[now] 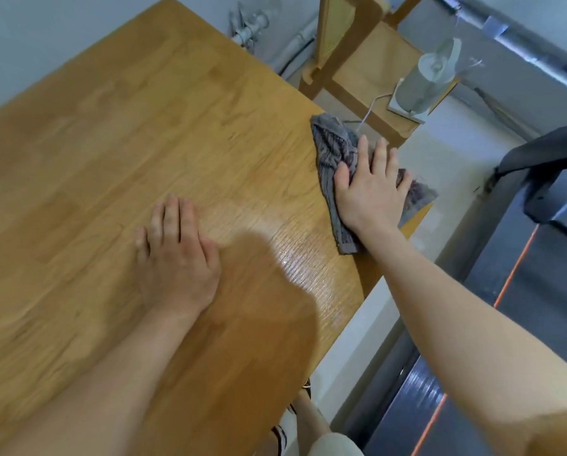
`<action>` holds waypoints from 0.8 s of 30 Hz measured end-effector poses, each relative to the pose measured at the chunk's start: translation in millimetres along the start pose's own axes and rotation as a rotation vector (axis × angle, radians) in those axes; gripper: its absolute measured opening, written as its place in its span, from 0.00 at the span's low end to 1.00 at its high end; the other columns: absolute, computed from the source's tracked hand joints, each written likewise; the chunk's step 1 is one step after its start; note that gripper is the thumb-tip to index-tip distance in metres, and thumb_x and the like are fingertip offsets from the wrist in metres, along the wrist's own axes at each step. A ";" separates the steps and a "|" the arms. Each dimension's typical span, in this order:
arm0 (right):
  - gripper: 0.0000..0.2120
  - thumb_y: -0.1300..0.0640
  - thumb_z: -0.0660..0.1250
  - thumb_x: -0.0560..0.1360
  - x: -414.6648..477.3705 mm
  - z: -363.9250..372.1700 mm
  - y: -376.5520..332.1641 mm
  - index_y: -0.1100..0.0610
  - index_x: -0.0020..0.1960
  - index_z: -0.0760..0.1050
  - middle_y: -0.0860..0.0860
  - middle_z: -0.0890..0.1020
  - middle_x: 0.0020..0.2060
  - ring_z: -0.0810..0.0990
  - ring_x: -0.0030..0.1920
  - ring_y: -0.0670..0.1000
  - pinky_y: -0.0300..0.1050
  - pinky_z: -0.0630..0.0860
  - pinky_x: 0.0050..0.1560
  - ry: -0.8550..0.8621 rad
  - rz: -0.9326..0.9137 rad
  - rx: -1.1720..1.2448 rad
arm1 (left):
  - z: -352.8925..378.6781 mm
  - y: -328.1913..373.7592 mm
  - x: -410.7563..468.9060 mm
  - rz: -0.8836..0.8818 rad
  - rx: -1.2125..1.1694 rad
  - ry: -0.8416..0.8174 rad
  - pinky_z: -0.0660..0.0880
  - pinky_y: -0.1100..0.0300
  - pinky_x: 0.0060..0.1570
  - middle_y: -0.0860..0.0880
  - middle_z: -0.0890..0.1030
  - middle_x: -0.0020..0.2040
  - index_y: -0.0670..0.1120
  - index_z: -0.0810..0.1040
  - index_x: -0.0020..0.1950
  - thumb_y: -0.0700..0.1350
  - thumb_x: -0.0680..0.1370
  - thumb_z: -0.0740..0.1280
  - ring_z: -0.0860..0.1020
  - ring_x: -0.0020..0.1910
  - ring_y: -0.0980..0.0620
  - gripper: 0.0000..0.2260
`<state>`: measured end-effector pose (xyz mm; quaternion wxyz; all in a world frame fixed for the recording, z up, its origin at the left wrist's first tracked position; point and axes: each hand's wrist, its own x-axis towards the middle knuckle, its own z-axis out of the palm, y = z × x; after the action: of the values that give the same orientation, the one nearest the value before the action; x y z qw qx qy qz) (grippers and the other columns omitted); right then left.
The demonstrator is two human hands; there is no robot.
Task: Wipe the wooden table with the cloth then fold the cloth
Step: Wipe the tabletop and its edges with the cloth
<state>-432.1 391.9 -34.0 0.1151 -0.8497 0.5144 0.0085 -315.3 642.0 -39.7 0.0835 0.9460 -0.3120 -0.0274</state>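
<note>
The wooden table [117, 133] fills the left and middle of the head view. A crumpled grey striped cloth [332, 149] lies at the table's right edge, part of it hanging past the edge. My right hand [370, 189] lies flat on the cloth with fingers spread, pressing it onto the wood. My left hand [176, 255] rests palm down on the bare tabletop near the middle, fingers together, holding nothing. A shiny damp-looking patch shows between the two hands.
A wooden chair [367, 70] stands past the table's right edge with a small white fan [426, 80] and its cable on the seat. A dark treadmill [519, 291] runs along the right side. Pipes line the wall behind.
</note>
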 end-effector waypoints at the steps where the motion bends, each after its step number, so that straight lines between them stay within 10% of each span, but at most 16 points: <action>1: 0.30 0.39 0.44 0.80 -13.8 4.9 -10.1 0.48 0.80 0.49 0.53 0.51 0.80 0.47 0.79 0.57 0.64 0.45 0.75 0.012 -0.049 -0.011 | 0.5 0.4 -0.5 0.004 -0.005 0.008 0.54 0.43 0.73 0.42 0.61 0.76 0.41 0.59 0.76 0.47 0.79 0.53 0.57 0.76 0.44 0.25; 10: 0.27 0.38 0.54 0.78 -139.6 24.7 -31.6 0.41 0.76 0.60 0.48 0.60 0.78 0.53 0.78 0.54 0.60 0.49 0.76 -0.128 -0.690 -0.012 | -6.6 1.9 -4.4 0.016 -0.039 -0.017 0.55 0.41 0.72 0.44 0.61 0.76 0.43 0.60 0.76 0.50 0.78 0.55 0.56 0.76 0.44 0.27; 24: 0.29 0.38 0.44 0.81 13.6 10.5 -57.7 0.47 0.80 0.49 0.52 0.48 0.80 0.45 0.79 0.58 0.67 0.44 0.74 -0.072 -0.394 -0.070 | -9.3 4.7 1.5 -0.044 -0.015 -0.052 0.51 0.44 0.74 0.44 0.63 0.76 0.42 0.63 0.75 0.50 0.77 0.50 0.57 0.76 0.46 0.27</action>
<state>-374.1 407.8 -35.2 0.1031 -0.9366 0.3331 0.0342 -315.9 638.7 -29.8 0.0819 0.9509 -0.2930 -0.0563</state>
